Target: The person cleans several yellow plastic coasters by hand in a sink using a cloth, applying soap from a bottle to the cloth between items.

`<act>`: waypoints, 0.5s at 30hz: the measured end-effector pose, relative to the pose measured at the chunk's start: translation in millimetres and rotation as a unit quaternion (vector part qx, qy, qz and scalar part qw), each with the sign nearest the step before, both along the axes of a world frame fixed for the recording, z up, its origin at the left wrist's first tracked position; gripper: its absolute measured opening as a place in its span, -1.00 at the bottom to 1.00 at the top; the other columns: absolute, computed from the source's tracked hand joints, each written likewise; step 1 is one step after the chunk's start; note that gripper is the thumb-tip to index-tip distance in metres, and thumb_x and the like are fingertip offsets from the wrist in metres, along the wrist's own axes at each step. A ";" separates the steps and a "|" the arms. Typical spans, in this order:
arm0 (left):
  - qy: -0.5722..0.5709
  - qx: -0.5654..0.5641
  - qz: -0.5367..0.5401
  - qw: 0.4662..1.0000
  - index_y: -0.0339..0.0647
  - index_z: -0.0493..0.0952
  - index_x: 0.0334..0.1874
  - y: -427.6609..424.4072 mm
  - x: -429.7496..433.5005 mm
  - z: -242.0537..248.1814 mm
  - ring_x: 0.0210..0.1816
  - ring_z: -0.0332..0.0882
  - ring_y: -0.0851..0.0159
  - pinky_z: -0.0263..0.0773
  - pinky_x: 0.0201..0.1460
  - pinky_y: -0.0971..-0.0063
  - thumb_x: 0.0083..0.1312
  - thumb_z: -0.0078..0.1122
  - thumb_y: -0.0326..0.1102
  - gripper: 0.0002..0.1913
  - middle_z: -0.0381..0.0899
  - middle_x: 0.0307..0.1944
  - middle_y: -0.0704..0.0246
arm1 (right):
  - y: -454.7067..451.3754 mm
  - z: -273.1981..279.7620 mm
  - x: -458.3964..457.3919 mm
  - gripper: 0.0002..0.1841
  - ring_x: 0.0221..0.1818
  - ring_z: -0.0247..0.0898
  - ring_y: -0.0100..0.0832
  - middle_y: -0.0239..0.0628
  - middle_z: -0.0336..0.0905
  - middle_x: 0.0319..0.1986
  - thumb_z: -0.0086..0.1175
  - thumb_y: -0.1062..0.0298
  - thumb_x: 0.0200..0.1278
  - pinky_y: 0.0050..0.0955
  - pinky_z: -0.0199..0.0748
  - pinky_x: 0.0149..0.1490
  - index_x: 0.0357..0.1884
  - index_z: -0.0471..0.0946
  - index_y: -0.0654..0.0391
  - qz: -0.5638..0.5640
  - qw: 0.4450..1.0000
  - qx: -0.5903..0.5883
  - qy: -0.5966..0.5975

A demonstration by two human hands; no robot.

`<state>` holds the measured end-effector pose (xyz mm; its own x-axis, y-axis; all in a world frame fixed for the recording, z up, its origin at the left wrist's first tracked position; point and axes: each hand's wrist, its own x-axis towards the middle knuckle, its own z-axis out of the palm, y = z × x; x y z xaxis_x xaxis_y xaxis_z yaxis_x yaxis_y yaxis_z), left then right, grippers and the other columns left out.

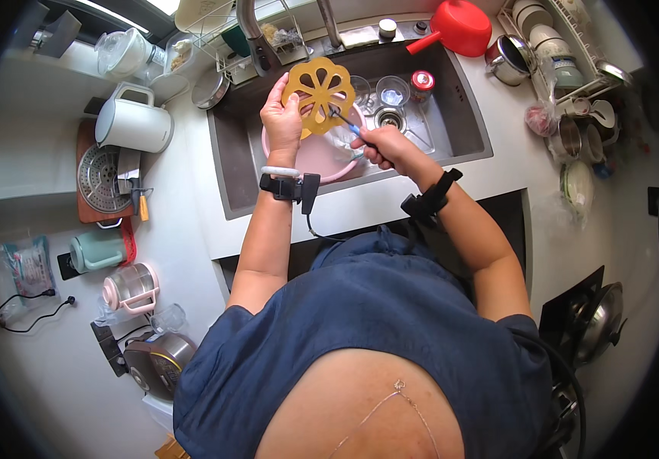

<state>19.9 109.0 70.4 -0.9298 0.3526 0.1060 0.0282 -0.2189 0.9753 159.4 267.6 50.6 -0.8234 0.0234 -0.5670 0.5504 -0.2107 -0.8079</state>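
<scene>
My left hand (pixel 283 120) grips a yellow flower-shaped trivet (pixel 321 92) by its left edge and holds it up over the sink. In my right hand (pixel 389 148) is a small brush (pixel 354 127) with a blue and black handle; its head is at the lower right part of the trivet's cut-outs. Below both hands a pink basin (pixel 321 158) rests in the sink, with a clear plastic item partly inside it. Beside the drain stand a clear round container (pixel 392 90) and a glass jar with a red lid (pixel 422 83).
The grey sink (pixel 226 172) has a faucet (pixel 258 43) at its back edge. A red dipper (pixel 460 27) and a lidded steel pot (pixel 510 60) stand back right, near a dish rack (pixel 584 57). A white kettle (pixel 137 121) and a wooden board (pixel 86 198) are at left.
</scene>
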 end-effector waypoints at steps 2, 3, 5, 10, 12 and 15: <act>0.008 0.047 -0.001 0.999 -0.37 0.33 0.23 3.6 3.9 4.0 -0.07 0.59 0.30 0.61 -0.10 0.47 0.32 -0.12 -0.65 -0.59 0.53 0.00 0.23 | 5.8 7.2 -1.8 -0.60 -0.72 -0.05 -0.74 -0.60 0.11 -0.69 -0.37 0.13 0.50 -0.79 -0.06 -0.70 0.00 0.37 0.25 -0.062 0.921 -0.377 -0.081; 0.008 0.047 -0.001 0.999 -0.37 0.33 0.23 5.3 4.8 4.5 -0.07 0.59 0.30 0.61 -0.10 0.47 0.32 -0.12 -0.65 -0.59 0.53 0.00 0.23 | 4.2 7.6 -1.9 -0.60 -0.72 -0.05 -0.74 -0.60 0.11 -0.69 -0.37 0.13 0.50 -0.79 -0.06 -0.70 0.00 0.37 0.25 -0.062 0.921 -0.377 -0.081; 0.028 0.037 0.007 0.999 -0.34 0.37 0.19 8.1 5.6 6.0 -0.10 0.60 0.33 0.59 -0.07 0.48 0.32 -0.12 -0.65 -0.62 0.56 -0.04 0.25 | -4.5 9.4 -2.9 -0.59 -0.71 -0.04 -0.74 -0.58 0.16 -0.67 -0.37 0.12 0.50 -0.78 -0.11 -0.72 -0.02 0.38 0.25 -0.108 0.775 -0.618 -0.076; 0.068 0.024 0.019 0.997 -0.34 0.38 0.19 2.3 -3.8 11.0 -0.11 0.60 0.34 0.57 -0.05 0.48 0.32 -0.11 -0.65 -0.62 0.56 -0.04 0.27 | -12.4 7.9 1.0 -0.60 -0.71 -0.02 -0.68 -0.55 0.22 -0.66 -0.29 0.07 0.48 -0.72 -0.03 -0.70 -0.07 0.40 0.24 -0.049 0.927 -0.368 -0.053; 0.053 0.018 0.014 0.998 -0.34 0.38 0.19 1.8 -4.6 9.6 -0.11 0.61 0.34 0.56 -0.03 0.49 0.32 -0.12 -0.65 -0.62 0.57 -0.06 0.26 | -11.7 -3.6 -4.9 -0.62 -0.73 -0.05 -0.69 -0.54 0.23 -0.65 -0.25 0.11 0.46 -0.70 -0.06 -0.69 -0.09 0.43 0.25 0.024 0.998 0.056 0.029; 0.038 0.006 0.017 0.999 -0.35 0.38 0.19 -0.3 -1.6 -1.0 -0.11 0.61 0.33 0.56 -0.03 0.48 0.31 -0.12 -0.66 -0.62 0.58 -0.07 0.25 | -10.7 2.0 -7.6 -0.65 -0.75 -0.03 -0.69 -0.54 0.26 -0.65 -0.21 0.16 0.45 -0.66 -0.07 -0.69 -0.12 0.47 0.26 0.051 0.964 0.254 0.061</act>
